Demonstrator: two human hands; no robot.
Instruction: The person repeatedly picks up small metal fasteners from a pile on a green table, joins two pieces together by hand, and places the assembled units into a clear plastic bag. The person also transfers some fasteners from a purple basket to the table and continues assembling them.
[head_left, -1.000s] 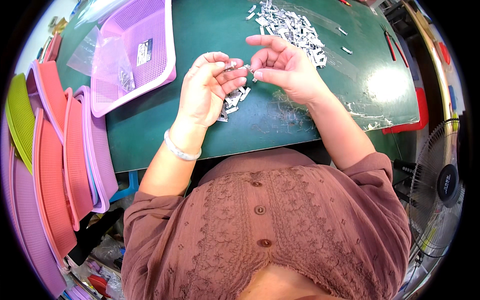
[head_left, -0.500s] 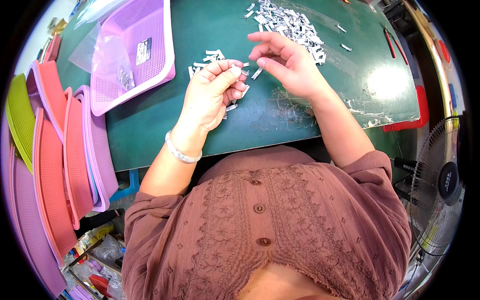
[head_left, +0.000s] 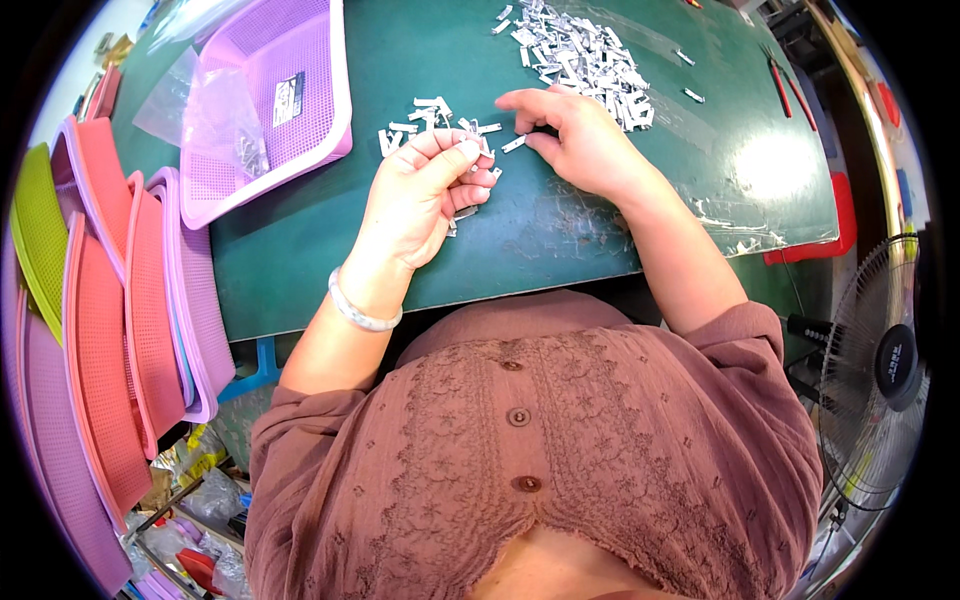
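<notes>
My left hand wears a pale bangle and is closed in a pinch. A small white part shows at its fingertips, mostly hidden by the fingers. To the right, my right hand is curved over the green table with thumb and forefinger apart. Just by its thumb tip lies a small white oblong piece with a hole or dark spot. Around and behind my left hand, a loose group of similar pieces is scattered. A larger heap of white and grey pieces lies beyond my right hand.
A purple mesh basket with a plastic bag stands at the left on the green table. Nested baskets crowd the left side. Red-handled pliers lie far right; a fan stands beyond the table's right side.
My right hand has come down and slightly closer to the oblong piece, its fingers curling more. My left hand keeps its pinch in nearly the same place.
</notes>
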